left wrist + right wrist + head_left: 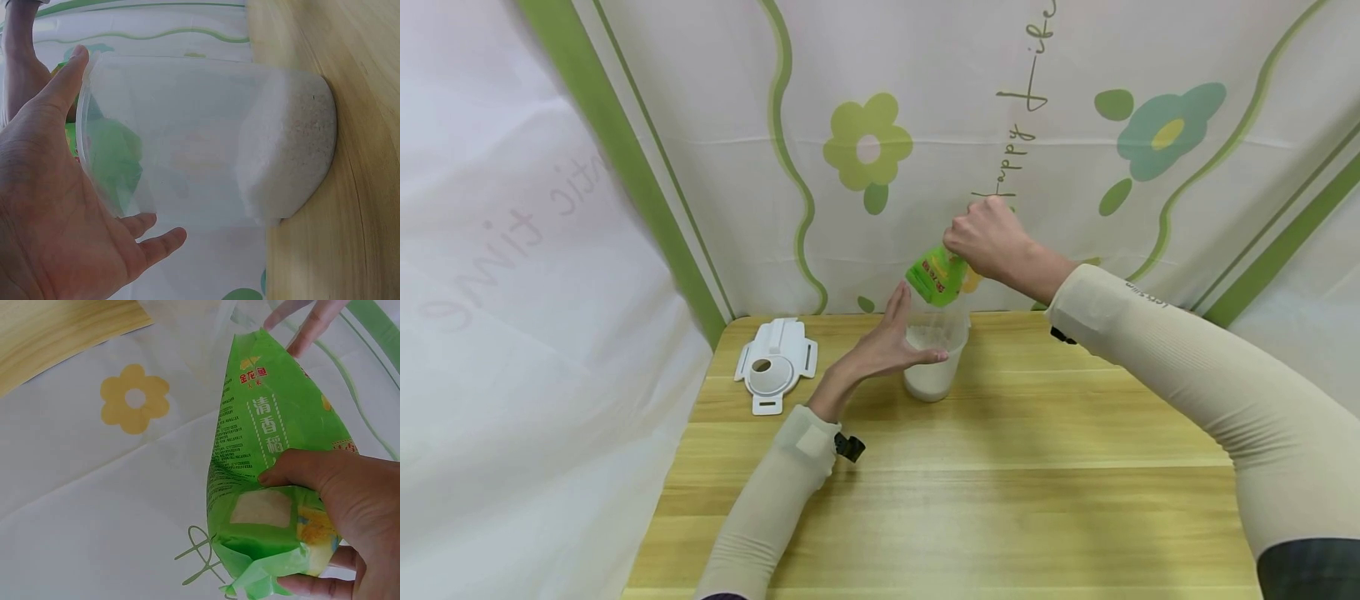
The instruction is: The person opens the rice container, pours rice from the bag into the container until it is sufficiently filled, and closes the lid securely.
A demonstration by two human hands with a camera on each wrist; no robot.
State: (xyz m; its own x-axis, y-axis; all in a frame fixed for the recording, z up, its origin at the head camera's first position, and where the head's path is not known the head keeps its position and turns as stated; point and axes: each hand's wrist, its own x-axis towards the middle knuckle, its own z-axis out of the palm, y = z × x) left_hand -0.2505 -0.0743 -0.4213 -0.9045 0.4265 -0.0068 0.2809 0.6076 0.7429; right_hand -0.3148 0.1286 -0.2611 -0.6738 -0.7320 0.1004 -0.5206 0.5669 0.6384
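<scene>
A green rice bag (pixel 932 277) hangs tipped over the container, its narrow end pointing down at the mouth. My right hand (pixel 992 237) grips the bag's upper end, and the right wrist view shows the thumb and fingers around the crumpled bag (pixel 269 456). The translucent plastic container (pixel 934 371) stands upright on the table. White rice (pixel 290 140) fills its lower part, its surface sloping. My left hand (pixel 891 337) rests against the container's rim, fingers fairly straight along one side and thumb out along the other.
A white plastic lid (pixel 778 337) with side clips and a round hole lies on the wooden table (pixel 1000 500) to the left. Just behind the container, a patterned curtain (pixel 700 167) hangs along the table's far edge. More curtain hangs at the left.
</scene>
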